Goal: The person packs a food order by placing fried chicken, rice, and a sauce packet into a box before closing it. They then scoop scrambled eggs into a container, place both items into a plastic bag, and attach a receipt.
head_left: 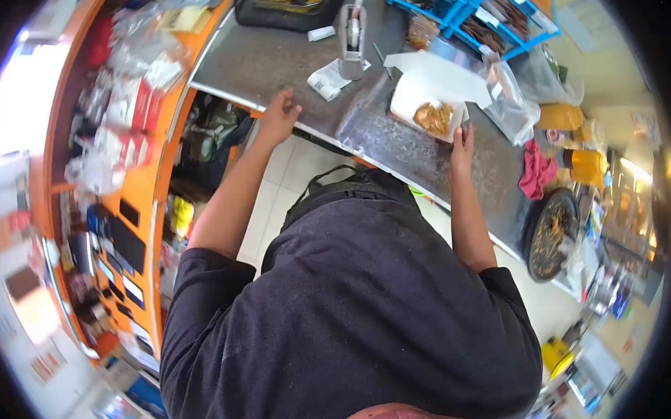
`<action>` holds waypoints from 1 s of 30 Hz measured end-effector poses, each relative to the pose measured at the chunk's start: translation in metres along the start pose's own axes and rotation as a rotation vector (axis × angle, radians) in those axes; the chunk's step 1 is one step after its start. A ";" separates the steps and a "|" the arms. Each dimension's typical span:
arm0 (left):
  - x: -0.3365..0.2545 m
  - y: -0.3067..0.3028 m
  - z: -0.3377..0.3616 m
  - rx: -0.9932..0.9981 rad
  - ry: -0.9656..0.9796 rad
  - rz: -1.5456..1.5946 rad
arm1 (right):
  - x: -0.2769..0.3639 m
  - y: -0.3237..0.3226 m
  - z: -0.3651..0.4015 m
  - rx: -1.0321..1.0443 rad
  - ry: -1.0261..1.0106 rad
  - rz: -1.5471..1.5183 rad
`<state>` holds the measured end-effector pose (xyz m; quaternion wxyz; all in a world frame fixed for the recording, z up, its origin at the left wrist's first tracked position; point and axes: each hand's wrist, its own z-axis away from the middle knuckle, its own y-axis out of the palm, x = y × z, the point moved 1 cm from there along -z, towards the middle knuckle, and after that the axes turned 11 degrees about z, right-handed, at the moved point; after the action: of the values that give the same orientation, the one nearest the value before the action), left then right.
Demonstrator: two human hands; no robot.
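An open white takeaway box [408, 102] with golden-brown food [433, 118] inside sits on the dark counter [377, 138], its lid folded back. My right hand [462, 147] is at the box's near right corner, fingers stretched out beside its wall. Over the counter's front edge, my left hand [279, 117] is held with its fingers apart and nothing in them. Between the hands, farther back, stands a grey tape dispenser [351, 50]. A printed paper slip [326, 81] lies by its base.
Blue baskets [454, 17] of packed goods stand at the back right, near a clear plastic bag [514, 103]. A pink cloth [536, 170] and a round black pan [551, 235] lie to the right. A black tray [288, 20] is at the back left. Orange shelving [140, 231] borders the left.
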<state>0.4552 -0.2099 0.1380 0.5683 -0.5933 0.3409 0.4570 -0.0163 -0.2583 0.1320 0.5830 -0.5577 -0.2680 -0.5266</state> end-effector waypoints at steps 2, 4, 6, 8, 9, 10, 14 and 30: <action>0.025 0.003 -0.044 -0.013 0.059 0.075 | -0.008 -0.011 0.010 0.032 0.055 -0.038; 0.036 0.013 -0.068 -0.006 -0.017 0.188 | -0.013 -0.017 0.022 0.091 0.112 -0.105; 0.049 0.022 -0.080 -0.005 -0.081 0.309 | -0.016 -0.021 0.019 0.136 0.097 -0.115; 0.042 0.028 -0.079 0.020 -0.155 0.246 | -0.013 -0.017 0.015 0.186 0.127 -0.156; 0.037 0.028 -0.074 0.034 -0.194 0.213 | -0.013 -0.014 0.011 0.196 0.125 -0.104; 0.041 0.028 -0.070 0.051 -0.163 0.176 | -0.015 -0.011 0.006 0.208 0.120 -0.052; 0.052 0.022 -0.067 0.064 -0.088 0.286 | -0.011 -0.002 0.003 0.157 0.096 0.053; 0.037 -0.038 -0.132 0.441 -0.673 0.539 | 0.159 0.026 0.033 -0.452 -0.108 0.127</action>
<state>0.5241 -0.3312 0.1093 0.6207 -0.1685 0.3685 0.6712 0.0647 -0.2820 0.2728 0.4599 -0.7171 -0.1385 -0.5050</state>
